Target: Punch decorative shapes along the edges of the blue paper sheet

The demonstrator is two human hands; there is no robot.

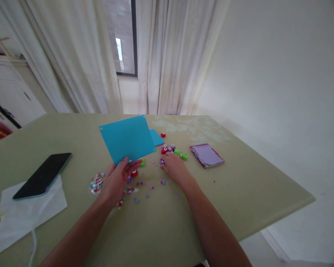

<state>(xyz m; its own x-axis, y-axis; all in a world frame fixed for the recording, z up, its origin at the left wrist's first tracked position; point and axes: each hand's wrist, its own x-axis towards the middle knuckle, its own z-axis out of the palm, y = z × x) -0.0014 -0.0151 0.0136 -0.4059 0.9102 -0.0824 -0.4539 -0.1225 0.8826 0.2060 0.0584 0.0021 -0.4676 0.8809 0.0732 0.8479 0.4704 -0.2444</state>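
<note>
Pale green table (156, 237) before cream curtains (72, 55), two hands at work among small toys.
At left, what looks like a clear bag (95, 184) holds tiny colored bits. The left hand (115, 182) pinches a flat, smooth blue sheet (128, 137) between thumb and fingers, raised above the table. The right hand (174, 168), fingers loosely curled, is at a purple toy (161, 162), near side of the round, big-eyed toys (177, 151); whether it grips cannot be told. A lilac notepad (208, 155) lies right.

the blue sheet (128, 137) partly hides a blue pad (156, 138), and the view's left edge crops a cabinet (8, 83).
</note>
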